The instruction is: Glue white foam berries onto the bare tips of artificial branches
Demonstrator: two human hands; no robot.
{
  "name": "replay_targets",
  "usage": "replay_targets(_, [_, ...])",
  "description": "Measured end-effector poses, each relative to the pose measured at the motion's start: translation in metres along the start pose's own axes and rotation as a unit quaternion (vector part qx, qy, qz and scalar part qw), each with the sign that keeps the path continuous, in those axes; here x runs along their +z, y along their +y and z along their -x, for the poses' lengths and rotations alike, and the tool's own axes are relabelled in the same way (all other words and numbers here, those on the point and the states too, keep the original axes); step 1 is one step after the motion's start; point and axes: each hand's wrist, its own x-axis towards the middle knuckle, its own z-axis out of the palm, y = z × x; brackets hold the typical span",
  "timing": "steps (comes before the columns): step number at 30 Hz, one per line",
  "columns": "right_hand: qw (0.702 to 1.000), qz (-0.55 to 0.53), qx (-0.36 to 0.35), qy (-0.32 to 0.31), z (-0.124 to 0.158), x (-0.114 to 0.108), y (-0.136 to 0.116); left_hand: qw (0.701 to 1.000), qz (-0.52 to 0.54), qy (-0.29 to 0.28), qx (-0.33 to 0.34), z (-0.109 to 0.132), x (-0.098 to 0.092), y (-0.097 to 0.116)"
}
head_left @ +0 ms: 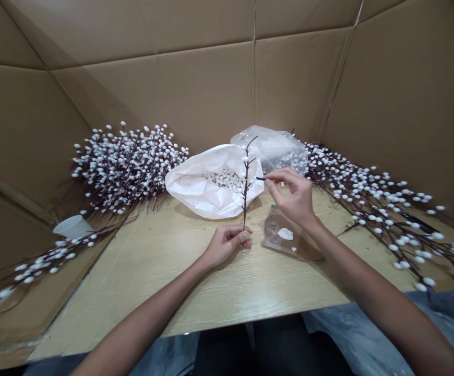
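Note:
My left hand [227, 243] is closed around the base of a thin dark twig [246, 188], holding it upright over the wooden table [172, 282]. The twig has a few small white buds near its top. My right hand [293, 194] is raised to the right of the twig, its fingers pinched on a thin dark stick whose tip points left toward a side shoot. Behind the twig lies an open white plastic bag [195, 188] with several white beads [227, 180] inside.
Piles of white-budded branches lie at the back left [125, 162], along the right [375, 198] and at the front left [50, 256]. A clear plastic bag [277, 149] sits behind, a white cup [71, 227] at left, a cardboard scrap with white glue [285, 235] by my right wrist. Cardboard walls surround the table.

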Motion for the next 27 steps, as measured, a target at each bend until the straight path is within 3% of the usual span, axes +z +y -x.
replay_targets(10, [0.991,-0.037,0.056,0.117,-0.004,-0.002,0.010,0.997,-0.062,-0.029,0.019,0.001,-0.001,-0.001])
replay_targets(27, [0.991,-0.027,0.072,0.110,-0.005,-0.002,0.014,0.997,-0.066,-0.031,0.015,0.002,0.000,0.000])
